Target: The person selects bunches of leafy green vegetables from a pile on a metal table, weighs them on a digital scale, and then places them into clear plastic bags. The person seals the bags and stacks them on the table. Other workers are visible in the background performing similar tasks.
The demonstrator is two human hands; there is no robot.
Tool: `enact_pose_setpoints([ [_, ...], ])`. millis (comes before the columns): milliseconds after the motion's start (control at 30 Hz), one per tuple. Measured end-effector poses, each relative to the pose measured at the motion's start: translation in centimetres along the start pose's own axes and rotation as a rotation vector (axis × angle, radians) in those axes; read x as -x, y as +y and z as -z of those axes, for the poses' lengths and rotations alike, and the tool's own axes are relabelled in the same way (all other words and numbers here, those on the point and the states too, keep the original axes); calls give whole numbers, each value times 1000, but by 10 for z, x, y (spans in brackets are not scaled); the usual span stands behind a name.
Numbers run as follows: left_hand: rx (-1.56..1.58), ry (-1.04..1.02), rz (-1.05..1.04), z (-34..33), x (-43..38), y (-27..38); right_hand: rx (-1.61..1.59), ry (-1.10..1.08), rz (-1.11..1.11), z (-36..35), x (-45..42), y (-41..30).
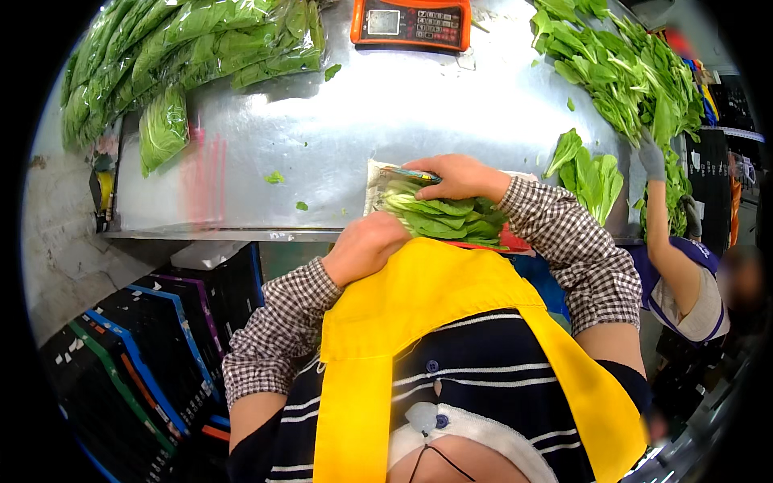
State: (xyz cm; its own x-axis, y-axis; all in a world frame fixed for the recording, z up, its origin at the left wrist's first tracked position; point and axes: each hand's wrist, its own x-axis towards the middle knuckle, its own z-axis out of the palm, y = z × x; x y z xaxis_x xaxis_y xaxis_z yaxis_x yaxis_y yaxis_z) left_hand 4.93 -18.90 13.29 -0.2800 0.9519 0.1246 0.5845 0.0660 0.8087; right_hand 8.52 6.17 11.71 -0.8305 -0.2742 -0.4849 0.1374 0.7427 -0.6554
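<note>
A bunch of leafy greens (450, 217), with pale stems at its left end, lies before me at the front edge of the metal table (272, 193). My right hand (462, 175) reaches over it, thumb against the stems and fingers closed around a small flat object with a colourful pattern (416, 174). My left hand (368, 244) is curled at the table's edge beside the stem ends. Its fingertips are hidden, so what it grips is unclear. A printed whitish sheet (374, 181) and a red surface (516, 238) show beneath the greens.
Bagged greens (199, 48) are piled at far left, one bag (164, 130) apart. An orange scale display (410, 24) stands at the back. Loose greens (634, 72) heap at right, where a co-worker's gloved hand (652, 158) reaches in. Black crates (151, 338) stand below left.
</note>
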Motion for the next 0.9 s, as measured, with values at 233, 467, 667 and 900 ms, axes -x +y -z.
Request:
enact_pose_setpoints([
  [233,-80,292,96,-26,-33,-17,77,12,38,-7,8,-7],
  [467,104,263,369,-28,-50,-29,205,101,150,-9,35,-33],
  [667,85,320,361,-42,-60,-52,492,377,44,-48,57,-42],
  [900,305,406,409,14,-15,-81,527,297,64,-47,60,-57],
])
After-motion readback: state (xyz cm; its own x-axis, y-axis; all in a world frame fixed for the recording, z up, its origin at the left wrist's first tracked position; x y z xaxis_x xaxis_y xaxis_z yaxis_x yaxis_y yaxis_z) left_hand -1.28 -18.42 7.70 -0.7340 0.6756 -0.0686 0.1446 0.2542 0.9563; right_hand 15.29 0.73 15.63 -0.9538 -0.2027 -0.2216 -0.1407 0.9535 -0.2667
